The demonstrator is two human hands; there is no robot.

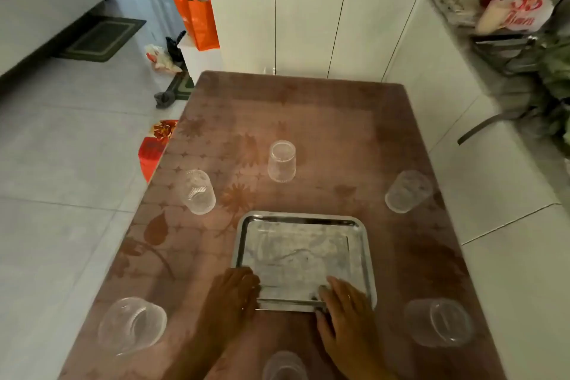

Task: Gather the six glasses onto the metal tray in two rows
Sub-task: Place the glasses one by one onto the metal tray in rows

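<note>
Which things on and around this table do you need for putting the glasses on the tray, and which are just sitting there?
Needed: six clear glasses, like the upside-down middle one; shiny square metal tray; left hand and right hand on its near edge.

Just sitting: orange paper bag, white printed plastic bag, dark doormat.

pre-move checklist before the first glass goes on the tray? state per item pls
1. Metal tray bare, no glass on it: ok.
2. All six glasses in view on the table: ok; far glass, left-far glass, right-far glass, left-near glass, right-near glass, nearest glass, which the frame edge cuts off.
3. Left hand and right hand free of glasses: ok, both rest on the tray's near edge.
4. Glasses empty: cannot tell.
5. Tray lying flat: ok.
</note>
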